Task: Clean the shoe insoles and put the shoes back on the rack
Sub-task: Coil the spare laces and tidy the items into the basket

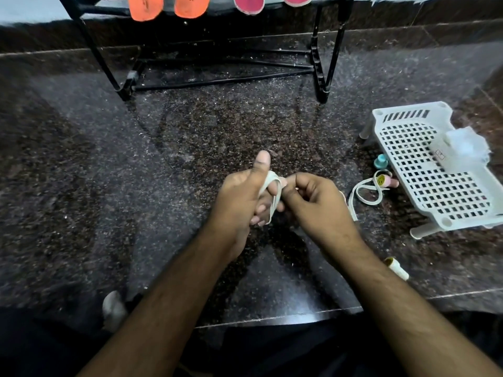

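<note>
A dark speckled granite floor [190, 164] is filling the view, pale grout lines crossing it. Light is glinting off it. A white slotted plastic stand [424, 170] is sitting at the right.

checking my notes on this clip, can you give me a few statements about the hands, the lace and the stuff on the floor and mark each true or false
1. A white lace is wound around the left hand. True.
2. The right hand rests flat on the floor. False: it is raised, pinching the lace at the left hand.
3. Orange and pink soles show on the black rack. True.
4. The white plastic shelf sits left of the hands. False: it sits to their right.
5. The loose end of the lace trails toward the white plastic shelf. True.
</note>
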The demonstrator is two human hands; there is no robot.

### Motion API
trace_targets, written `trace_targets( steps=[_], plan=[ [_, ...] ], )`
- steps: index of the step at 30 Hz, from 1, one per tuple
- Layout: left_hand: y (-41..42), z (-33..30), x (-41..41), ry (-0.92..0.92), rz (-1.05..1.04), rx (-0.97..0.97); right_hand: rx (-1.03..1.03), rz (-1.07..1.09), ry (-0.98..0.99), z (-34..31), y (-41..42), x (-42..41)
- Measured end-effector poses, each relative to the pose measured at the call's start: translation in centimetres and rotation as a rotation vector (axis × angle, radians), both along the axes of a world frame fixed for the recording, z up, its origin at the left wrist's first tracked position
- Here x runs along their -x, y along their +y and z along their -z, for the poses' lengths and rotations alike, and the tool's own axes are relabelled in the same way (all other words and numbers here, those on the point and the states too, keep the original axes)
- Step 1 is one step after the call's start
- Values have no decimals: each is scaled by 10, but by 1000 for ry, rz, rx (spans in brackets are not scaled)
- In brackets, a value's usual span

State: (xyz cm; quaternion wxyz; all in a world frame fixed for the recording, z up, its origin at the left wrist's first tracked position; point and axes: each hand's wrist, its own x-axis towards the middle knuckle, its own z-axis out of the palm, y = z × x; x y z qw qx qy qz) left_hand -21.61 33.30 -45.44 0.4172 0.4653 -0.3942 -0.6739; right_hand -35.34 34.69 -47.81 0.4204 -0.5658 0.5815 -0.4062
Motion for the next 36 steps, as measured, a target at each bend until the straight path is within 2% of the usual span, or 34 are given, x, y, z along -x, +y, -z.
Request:
trace_targets(
  steps=[2,5,11,15,18,22,26,31,36],
  plan=[
    [-1,1,0,83,-62,-61,-56,31,-230,-5,0,-3],
    [-2,4,0,177,-96,-151,-85,29,-401,-10,3,-4],
    [-2,8,0,380,17,-235,-118,71,-556,-8,5,-3],
    [0,9,3,431,30,-253,-213,82,-633,-6,6,-4],
    [0,9,6,433,-17,-253,-206,76,-557,-4,8,-6],
    [-5,13,7,339,-102,-232,-161,-30,-399,-1,10,-11],
    [-7,19,5,298,-155,-241,-36,-84,60,10,5,-12],
    [-6,18,5,307,-60,-195,-34,-9,-14,8,5,-5],
    [-4,6,7,396,70,-148,-53,59,66,5,-3,9]
  ],
)
